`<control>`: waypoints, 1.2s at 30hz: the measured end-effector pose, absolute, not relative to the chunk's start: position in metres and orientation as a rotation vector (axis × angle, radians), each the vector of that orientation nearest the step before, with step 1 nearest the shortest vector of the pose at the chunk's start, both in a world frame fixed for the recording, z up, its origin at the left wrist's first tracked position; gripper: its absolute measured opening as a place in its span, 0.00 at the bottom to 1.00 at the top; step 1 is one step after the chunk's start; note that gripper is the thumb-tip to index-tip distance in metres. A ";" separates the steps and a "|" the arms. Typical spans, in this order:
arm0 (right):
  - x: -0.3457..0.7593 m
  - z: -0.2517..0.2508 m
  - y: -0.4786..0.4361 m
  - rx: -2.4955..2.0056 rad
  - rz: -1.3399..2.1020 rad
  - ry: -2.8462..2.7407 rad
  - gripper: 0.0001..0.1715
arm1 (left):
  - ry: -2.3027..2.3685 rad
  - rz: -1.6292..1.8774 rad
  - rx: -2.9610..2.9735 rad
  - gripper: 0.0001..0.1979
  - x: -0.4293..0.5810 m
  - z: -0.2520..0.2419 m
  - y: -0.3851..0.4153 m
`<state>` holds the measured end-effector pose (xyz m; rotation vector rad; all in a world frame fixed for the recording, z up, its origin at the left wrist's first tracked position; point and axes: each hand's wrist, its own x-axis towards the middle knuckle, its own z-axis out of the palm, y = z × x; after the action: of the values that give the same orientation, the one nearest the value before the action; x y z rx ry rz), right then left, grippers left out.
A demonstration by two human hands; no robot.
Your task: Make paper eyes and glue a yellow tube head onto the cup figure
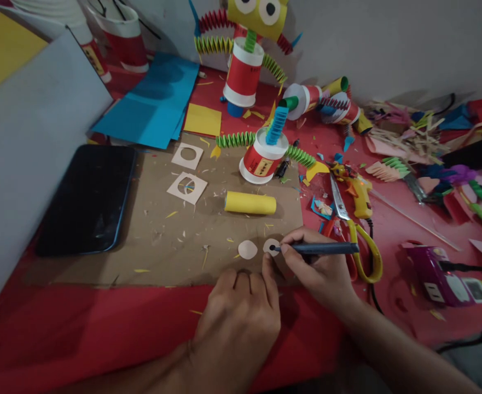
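Note:
My right hand (320, 265) is closed around a dark marker pen (326, 248). The pen's tip touches a black dot on a small white paper circle (267, 247). My left hand (244, 306) rests at the cardboard's front edge, its fingers mostly curled under, with the index fingertip pressing that same circle's lower edge. Just left of it lies a second, plain paper circle (248, 250). Behind the circles is a yellow paper tube (250, 203). Farther back stands a red-and-white paper cup figure (262, 156) with green folded arms and a blue folded strip on top.
Brown cardboard (154, 257) lies under the work. Two white squares with round cutouts (197, 191) and a black phone (88, 200) are on the left. To the right are yellow-handled scissors (374, 257), a yellow glue gun (363, 198) and a purple power adapter (425, 268). A taller cup figure (243, 76) stands behind.

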<state>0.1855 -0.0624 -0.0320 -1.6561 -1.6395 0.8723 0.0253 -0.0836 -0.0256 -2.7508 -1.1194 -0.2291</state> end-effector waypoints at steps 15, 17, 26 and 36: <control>0.186 -0.033 -0.064 -1.641 0.894 -1.656 0.03 | -1.115 -0.230 -2.774 0.17 0.025 -0.027 -0.083; 0.187 -0.032 -0.064 -1.653 0.887 -1.654 0.04 | -1.114 -0.241 -2.772 0.17 0.025 -0.027 -0.084; 0.186 -0.033 -0.062 -1.682 0.883 -1.626 0.05 | -1.128 -0.223 -2.762 0.18 0.025 -0.026 -0.085; 0.185 -0.033 -0.061 -1.682 0.869 -1.607 0.05 | -1.120 -0.221 -2.757 0.18 0.025 -0.026 -0.084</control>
<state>0.1850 -0.0611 -0.0326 -1.6818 -1.6075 0.8691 0.0251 -0.0835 -0.0259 -2.7574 -1.1202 -0.2207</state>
